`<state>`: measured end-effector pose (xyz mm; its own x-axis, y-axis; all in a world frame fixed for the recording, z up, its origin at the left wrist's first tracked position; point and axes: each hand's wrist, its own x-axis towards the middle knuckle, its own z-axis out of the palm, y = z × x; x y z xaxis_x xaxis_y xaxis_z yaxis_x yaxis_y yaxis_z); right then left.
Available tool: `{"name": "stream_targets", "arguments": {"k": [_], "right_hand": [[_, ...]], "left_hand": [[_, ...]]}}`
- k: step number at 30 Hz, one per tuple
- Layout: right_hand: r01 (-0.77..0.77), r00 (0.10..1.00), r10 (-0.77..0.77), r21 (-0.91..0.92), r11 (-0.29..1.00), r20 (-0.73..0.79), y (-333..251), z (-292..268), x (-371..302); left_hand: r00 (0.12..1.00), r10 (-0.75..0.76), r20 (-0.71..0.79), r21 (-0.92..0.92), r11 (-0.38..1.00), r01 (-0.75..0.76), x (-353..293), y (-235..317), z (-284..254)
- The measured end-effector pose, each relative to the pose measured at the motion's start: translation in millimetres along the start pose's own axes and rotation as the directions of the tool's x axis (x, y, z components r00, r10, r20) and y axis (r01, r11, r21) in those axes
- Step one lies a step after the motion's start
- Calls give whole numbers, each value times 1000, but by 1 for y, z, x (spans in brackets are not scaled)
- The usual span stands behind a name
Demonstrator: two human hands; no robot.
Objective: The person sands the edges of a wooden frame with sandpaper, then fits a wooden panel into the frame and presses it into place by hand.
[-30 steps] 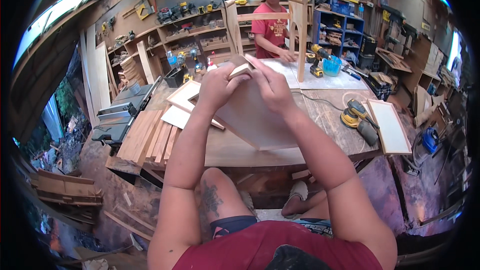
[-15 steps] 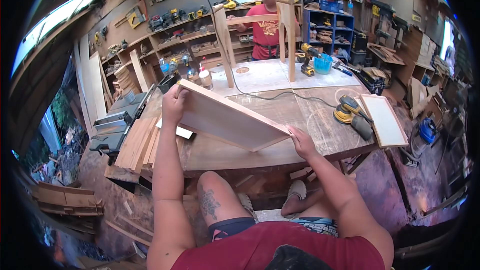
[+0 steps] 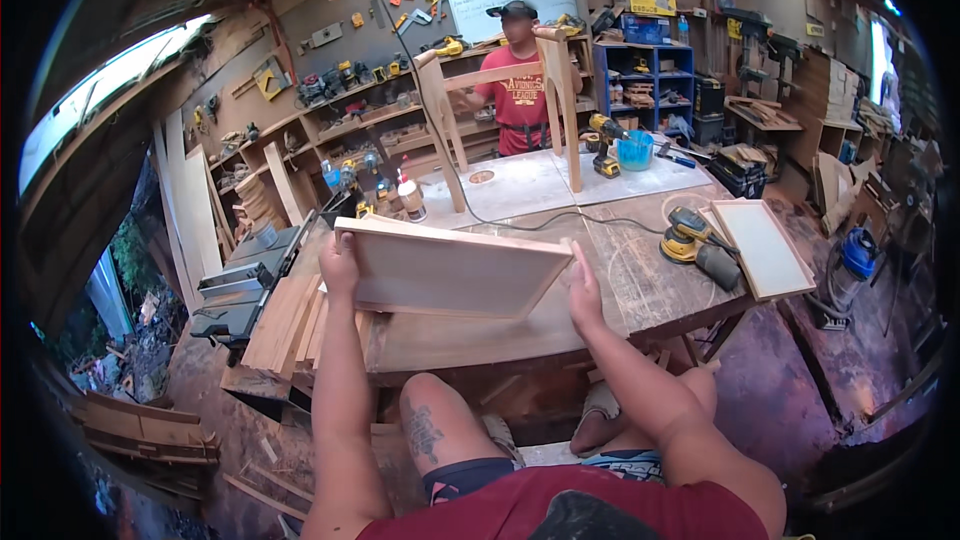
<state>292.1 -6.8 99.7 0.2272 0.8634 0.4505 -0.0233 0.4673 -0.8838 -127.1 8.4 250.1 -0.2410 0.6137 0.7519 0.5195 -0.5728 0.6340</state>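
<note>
Between my hands, a shallow wooden tray-like frame with a pale flat panel (image 3: 450, 275) is held tilted above the workbench. My left hand (image 3: 340, 268) grips its left end, thumb on the near side. At the opposite end, my right hand (image 3: 584, 290) presses against the corner with its fingers pointing up along the edge. A similar framed panel (image 3: 765, 248) lies at the bench's right side, beside a yellow and black sander (image 3: 690, 235).
Across the workbench (image 3: 500, 340) a person in a red shirt (image 3: 515, 100) stands behind an upright wooden leg frame (image 3: 570, 130). A drill (image 3: 606, 145), a blue tub (image 3: 634, 150) and a glue bottle (image 3: 411, 197) stand there. Wooden boards (image 3: 285, 325) lie at left; a cord (image 3: 520, 227) crosses the bench.
The framed panel has turned closer to level, its left end coming down. My left hand has lowered with it, and my right hand has shifted slightly left with fingers now pointing up.
</note>
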Motion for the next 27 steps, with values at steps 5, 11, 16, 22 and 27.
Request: {"name": "stream_targets", "arguments": {"k": [5, 11, 16, 22, 27], "right_hand": [[199, 978, -207, -150, 969, -38, -64, -20, 37], [246, 969, -246, -17, 969, 5, -145, -42, 76], [319, 947, -316, -56, 946, 55, -204, -44, 100], [453, 884, -421, -142, 880, 205, -228, -25, 107], [509, 849, -426, -263, 820, 313, -234, 4, 104]], "left_hand": [[976, -197, -91, -222, 960, 173, -35, -32, 20], [907, -420, -4, -548, 760, 350, -81, -53, 70], [850, -481, 215, -602, 620, 503, -103, -47, 111], [892, -359, 274, -250, 869, 427, -108, -48, 128], [902, 7, 432, -2, 1000, -7, -90, 21, 137]]}}
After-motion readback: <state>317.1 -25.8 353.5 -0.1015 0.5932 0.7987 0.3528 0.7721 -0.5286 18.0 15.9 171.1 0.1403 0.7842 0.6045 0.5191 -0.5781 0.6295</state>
